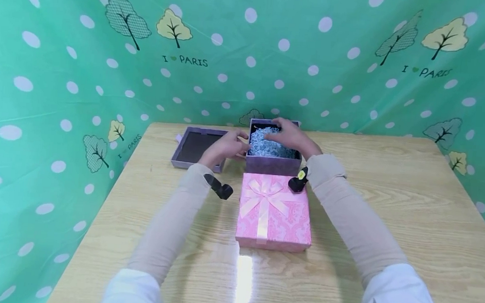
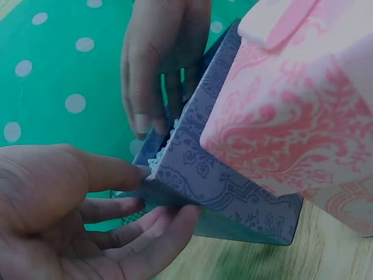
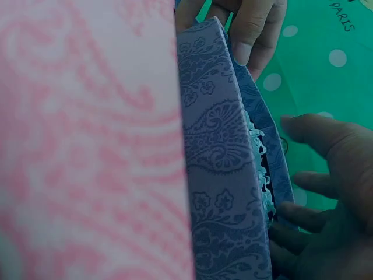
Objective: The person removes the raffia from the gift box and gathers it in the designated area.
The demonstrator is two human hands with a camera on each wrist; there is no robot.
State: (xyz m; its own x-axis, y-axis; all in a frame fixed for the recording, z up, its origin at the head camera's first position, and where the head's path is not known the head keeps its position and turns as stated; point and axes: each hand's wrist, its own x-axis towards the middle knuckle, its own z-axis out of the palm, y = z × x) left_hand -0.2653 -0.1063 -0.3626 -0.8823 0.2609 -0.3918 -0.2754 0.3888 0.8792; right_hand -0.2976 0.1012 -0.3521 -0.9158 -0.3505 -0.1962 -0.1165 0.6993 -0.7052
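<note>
A purple patterned box [image 1: 273, 166] stands uncovered near the back of the table, holding light blue shredded paper [image 1: 263, 146]. At its left side, my left hand [image 1: 227, 147] pinches the wall, thumb over the rim and fingers against the outside; the left wrist view shows this thumb [image 2: 125, 173] at a corner. Over the box's right part hangs my right hand [image 1: 292, 137], its fingers loosely spread and reaching down to the paper and the far right rim. In the right wrist view nothing shows between the right hand's fingers [image 3: 315, 182].
A purple lid [image 1: 198, 147] lies with its hollow side up, left of the box. Directly in front of the purple box sits a closed pink gift box [image 1: 285, 227] with a ribbon bow. Behind the wooden table [image 1: 391, 204] hangs a green dotted cloth [image 1: 250, 39].
</note>
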